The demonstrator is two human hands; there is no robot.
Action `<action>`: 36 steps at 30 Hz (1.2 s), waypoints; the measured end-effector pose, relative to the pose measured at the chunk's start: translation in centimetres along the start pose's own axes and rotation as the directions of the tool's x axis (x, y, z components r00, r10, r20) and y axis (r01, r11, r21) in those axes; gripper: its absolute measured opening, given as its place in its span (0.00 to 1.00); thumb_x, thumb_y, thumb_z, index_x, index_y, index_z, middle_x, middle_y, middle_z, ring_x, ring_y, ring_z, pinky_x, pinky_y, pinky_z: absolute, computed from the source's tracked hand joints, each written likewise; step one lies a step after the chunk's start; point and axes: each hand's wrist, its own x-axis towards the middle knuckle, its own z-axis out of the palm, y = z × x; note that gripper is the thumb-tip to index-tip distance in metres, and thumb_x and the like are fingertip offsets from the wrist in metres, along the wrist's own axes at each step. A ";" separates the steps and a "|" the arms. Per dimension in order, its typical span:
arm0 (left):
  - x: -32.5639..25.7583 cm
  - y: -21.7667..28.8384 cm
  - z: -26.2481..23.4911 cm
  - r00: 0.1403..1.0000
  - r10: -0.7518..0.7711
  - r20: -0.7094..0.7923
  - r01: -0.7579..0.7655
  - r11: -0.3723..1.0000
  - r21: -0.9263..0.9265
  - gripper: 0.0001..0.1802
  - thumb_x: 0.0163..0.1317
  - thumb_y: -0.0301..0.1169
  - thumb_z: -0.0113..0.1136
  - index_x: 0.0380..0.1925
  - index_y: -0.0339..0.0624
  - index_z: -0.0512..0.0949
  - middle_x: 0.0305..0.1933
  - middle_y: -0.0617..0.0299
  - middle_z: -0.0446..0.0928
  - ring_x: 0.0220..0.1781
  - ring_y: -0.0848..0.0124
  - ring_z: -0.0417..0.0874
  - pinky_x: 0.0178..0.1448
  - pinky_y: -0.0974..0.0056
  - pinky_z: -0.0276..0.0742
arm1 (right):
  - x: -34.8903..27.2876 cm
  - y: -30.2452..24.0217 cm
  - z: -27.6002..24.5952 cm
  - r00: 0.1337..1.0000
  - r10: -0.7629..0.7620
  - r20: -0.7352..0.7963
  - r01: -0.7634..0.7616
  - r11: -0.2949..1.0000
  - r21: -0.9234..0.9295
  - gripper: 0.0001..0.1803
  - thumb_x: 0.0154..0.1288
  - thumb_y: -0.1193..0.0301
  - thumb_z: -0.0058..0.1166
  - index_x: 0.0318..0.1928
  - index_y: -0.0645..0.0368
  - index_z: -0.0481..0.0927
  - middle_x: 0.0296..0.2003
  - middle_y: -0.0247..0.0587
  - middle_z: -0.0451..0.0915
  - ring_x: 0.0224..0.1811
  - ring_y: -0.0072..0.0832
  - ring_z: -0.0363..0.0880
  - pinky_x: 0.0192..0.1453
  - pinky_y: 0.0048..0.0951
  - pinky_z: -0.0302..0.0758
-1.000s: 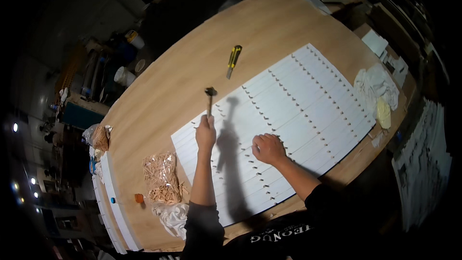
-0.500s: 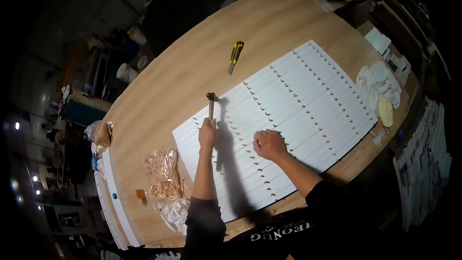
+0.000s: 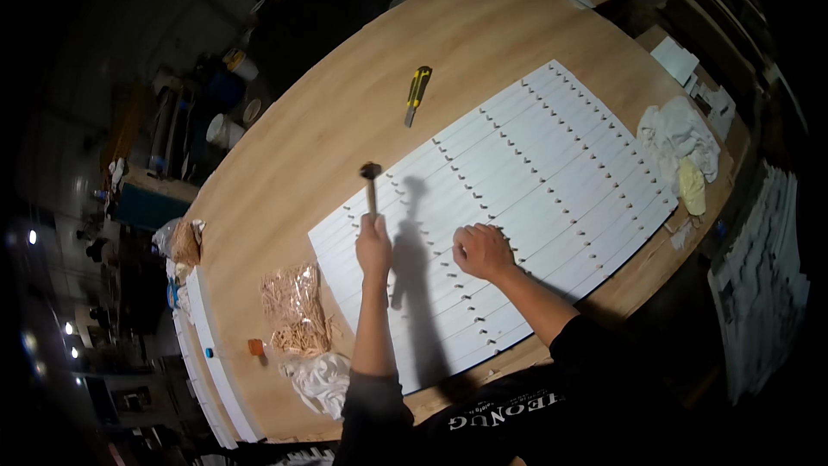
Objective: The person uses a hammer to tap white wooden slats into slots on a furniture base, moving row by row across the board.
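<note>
My left hand (image 3: 373, 246) is closed round the wooden handle of a hammer (image 3: 371, 190), its dark head pointing away from me and slightly blurred. The hammer is raised over white panels (image 3: 526, 198) laid side by side, and its shadow falls to the right. Rows of short wooden dowels (image 3: 466, 187) stick up from the panels. Low over the middle of the panels, beside a row of dowels, my right hand (image 3: 483, 250) is curled closed. What its fingers hold, if anything, is hidden.
A yellow-and-black utility knife (image 3: 417, 95) lies beyond the panels on the wooden table (image 3: 319, 112). At left are a clear bag of dowels (image 3: 293, 311), a white cloth (image 3: 319, 384) and an orange cap (image 3: 255, 347). More white cloth (image 3: 677, 142) lies at the right edge.
The hammer has lifted and its head has swung slightly left, farther from its shadow. My right hand remains curled at nearly the same place over the panels.
</note>
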 end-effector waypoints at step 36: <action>-5.1 1.3 -0.7 0.995 -0.066 0.068 0.063 0.997 0.039 0.16 0.68 0.44 0.44 0.38 0.43 0.71 0.28 0.44 0.78 0.34 0.41 0.78 0.38 0.45 0.70 | 0.2 0.2 0.1 0.995 -0.036 -0.089 0.037 0.999 0.010 0.06 0.52 0.70 0.55 0.27 0.52 0.70 0.22 0.37 0.74 0.29 0.38 0.75 0.36 0.41 0.71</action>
